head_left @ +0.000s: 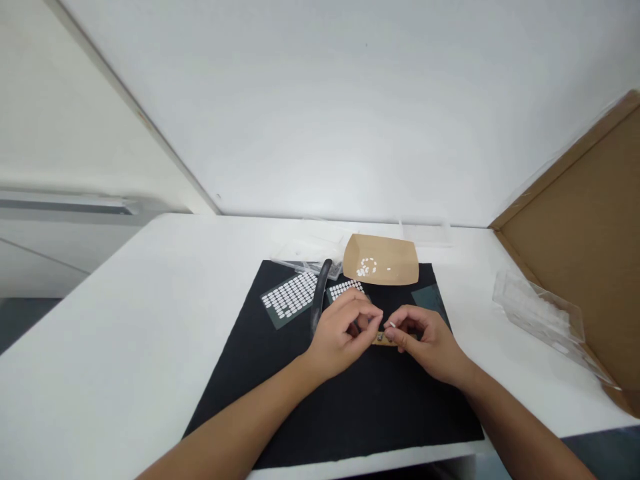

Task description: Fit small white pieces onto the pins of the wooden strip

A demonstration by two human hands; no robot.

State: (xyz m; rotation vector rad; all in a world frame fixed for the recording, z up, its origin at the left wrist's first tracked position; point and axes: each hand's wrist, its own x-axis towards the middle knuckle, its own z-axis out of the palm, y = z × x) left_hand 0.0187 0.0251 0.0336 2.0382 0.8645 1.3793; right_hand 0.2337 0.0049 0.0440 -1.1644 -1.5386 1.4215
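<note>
Over the black mat [320, 423], my right hand [430, 340] pinches a small white piece [392, 325] between thumb and fingertip. Close beside it, my left hand [345, 330] has thumb and forefinger pressed together; anything between them is too small to make out. Under the fingertips lies a narrow tan strip [381, 339] with small metal-looking parts, partly hidden by both hands. A curved black handle-like bar [320, 293] rises just behind my left hand. Two dark sheets with rows of white oval stickers, a left sheet [290, 297] and a right sheet [345, 287], lie around the bar.
A tan paper tray [405, 257] with scattered small white pieces [367, 268] sits at the mat's back edge. Clear plastic bags [307, 243] lie behind. A dark green sheet [427, 297] is partly under my right hand. Clear plastic packaging [540, 310] and a cardboard box [585, 233] stand right.
</note>
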